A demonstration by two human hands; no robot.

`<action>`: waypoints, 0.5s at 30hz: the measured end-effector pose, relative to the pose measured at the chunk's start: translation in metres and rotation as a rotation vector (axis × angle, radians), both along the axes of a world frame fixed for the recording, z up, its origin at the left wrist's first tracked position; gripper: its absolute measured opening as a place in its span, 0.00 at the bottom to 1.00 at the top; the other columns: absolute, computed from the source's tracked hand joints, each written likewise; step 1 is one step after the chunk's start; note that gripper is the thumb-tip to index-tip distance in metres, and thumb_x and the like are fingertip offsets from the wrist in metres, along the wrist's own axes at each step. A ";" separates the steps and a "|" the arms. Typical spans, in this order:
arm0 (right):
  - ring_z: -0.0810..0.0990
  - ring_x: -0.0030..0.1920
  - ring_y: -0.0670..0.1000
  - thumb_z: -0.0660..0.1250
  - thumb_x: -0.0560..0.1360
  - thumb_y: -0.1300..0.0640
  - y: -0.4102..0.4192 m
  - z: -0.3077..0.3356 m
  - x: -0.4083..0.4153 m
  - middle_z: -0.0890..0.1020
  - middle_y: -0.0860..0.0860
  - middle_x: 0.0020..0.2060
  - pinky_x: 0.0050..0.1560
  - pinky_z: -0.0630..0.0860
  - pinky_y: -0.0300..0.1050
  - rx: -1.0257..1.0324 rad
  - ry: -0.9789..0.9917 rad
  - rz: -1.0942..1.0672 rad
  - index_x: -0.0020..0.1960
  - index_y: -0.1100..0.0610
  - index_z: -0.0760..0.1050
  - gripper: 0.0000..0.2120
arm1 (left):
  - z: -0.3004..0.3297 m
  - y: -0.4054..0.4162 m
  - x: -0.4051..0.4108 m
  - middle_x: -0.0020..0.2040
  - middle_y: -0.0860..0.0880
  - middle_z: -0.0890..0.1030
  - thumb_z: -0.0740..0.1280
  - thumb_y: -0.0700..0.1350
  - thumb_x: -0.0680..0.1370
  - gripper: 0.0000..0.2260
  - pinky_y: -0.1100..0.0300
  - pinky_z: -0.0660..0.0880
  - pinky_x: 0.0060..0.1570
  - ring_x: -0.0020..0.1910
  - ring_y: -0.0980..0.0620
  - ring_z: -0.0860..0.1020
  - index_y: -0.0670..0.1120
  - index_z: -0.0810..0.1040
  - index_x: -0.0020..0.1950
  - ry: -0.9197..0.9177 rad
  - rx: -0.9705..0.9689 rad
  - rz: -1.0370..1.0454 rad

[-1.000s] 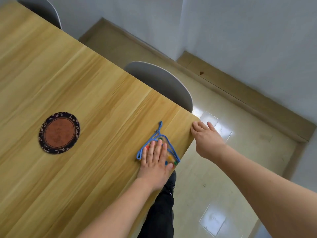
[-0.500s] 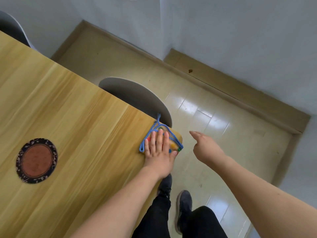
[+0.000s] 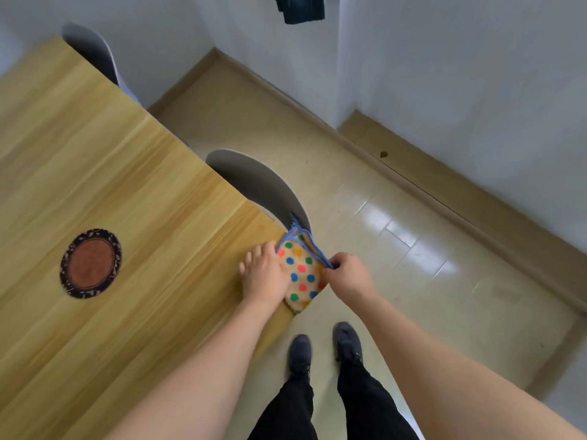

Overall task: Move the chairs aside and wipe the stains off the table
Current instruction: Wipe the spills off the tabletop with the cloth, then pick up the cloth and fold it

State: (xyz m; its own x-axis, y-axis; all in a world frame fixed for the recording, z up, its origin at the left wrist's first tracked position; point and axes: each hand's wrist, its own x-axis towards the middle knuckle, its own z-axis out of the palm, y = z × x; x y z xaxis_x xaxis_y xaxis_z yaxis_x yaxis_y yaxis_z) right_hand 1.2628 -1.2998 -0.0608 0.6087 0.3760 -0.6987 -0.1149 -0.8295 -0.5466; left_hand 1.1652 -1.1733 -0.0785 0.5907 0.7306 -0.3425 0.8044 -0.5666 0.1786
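Observation:
A folded cloth (image 3: 301,274), tan with coloured dots and a blue border, lies on the near right corner of the wooden table (image 3: 133,217). My left hand (image 3: 263,274) rests flat on the table at the cloth's left edge. My right hand (image 3: 347,274) pinches the cloth's blue edge at the table corner. A grey chair (image 3: 254,182) is tucked under the table's right side, just beyond the cloth. A second grey chair (image 3: 92,49) stands at the far end.
A round dark coaster with a brown centre (image 3: 91,263) lies on the table to the left. My two feet in dark shoes (image 3: 324,347) stand on the tiled floor by the corner. White walls with a wooden skirting (image 3: 444,173) close the right side.
My left hand slid off the cloth to its left edge, uncovering the dotted pattern. My right hand came in from the air and closed on the cloth's blue edge. The view shifted right.

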 end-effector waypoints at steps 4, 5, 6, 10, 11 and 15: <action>0.73 0.32 0.46 0.61 0.71 0.63 -0.001 0.013 -0.009 0.77 0.47 0.32 0.25 0.64 0.34 0.096 -0.073 0.036 0.46 0.58 0.77 0.07 | 0.014 0.000 0.011 0.57 0.48 0.75 0.63 0.44 0.76 0.07 0.50 0.64 0.62 0.59 0.45 0.72 0.49 0.74 0.54 0.015 -0.133 0.085; 0.73 0.32 0.46 0.60 0.72 0.63 -0.001 0.018 -0.012 0.77 0.48 0.33 0.25 0.65 0.33 0.124 -0.081 0.012 0.46 0.58 0.77 0.08 | 0.018 -0.001 0.010 0.55 0.48 0.75 0.63 0.43 0.75 0.05 0.50 0.67 0.59 0.56 0.44 0.73 0.49 0.73 0.50 -0.015 -0.208 0.166; 0.74 0.33 0.46 0.60 0.73 0.62 -0.001 0.024 -0.016 0.77 0.49 0.35 0.26 0.66 0.33 0.155 -0.088 -0.020 0.47 0.58 0.77 0.07 | 0.025 -0.001 0.007 0.52 0.48 0.76 0.63 0.42 0.73 0.03 0.50 0.71 0.55 0.52 0.44 0.74 0.48 0.72 0.46 -0.076 -0.304 0.259; 0.75 0.38 0.50 0.61 0.74 0.61 0.002 0.051 -0.035 0.77 0.47 0.35 0.36 0.72 0.41 0.249 -0.172 -0.087 0.47 0.56 0.77 0.06 | 0.056 0.000 -0.019 0.45 0.47 0.82 0.63 0.36 0.72 0.08 0.58 0.78 0.40 0.39 0.51 0.79 0.47 0.75 0.47 -0.361 -0.670 0.501; 0.75 0.38 0.49 0.61 0.74 0.62 0.004 0.059 -0.043 0.77 0.47 0.35 0.36 0.72 0.42 0.271 -0.187 -0.088 0.47 0.56 0.77 0.07 | 0.066 0.002 -0.030 0.42 0.48 0.81 0.64 0.35 0.72 0.08 0.62 0.76 0.35 0.35 0.53 0.78 0.47 0.74 0.47 -0.396 -0.717 0.512; 0.78 0.40 0.52 0.60 0.73 0.61 0.016 0.088 -0.083 0.79 0.50 0.38 0.41 0.77 0.48 0.327 -0.170 -0.126 0.46 0.55 0.76 0.07 | 0.092 0.013 -0.083 0.38 0.46 0.80 0.67 0.45 0.71 0.04 0.60 0.74 0.35 0.34 0.49 0.77 0.47 0.75 0.44 -0.544 -0.877 0.527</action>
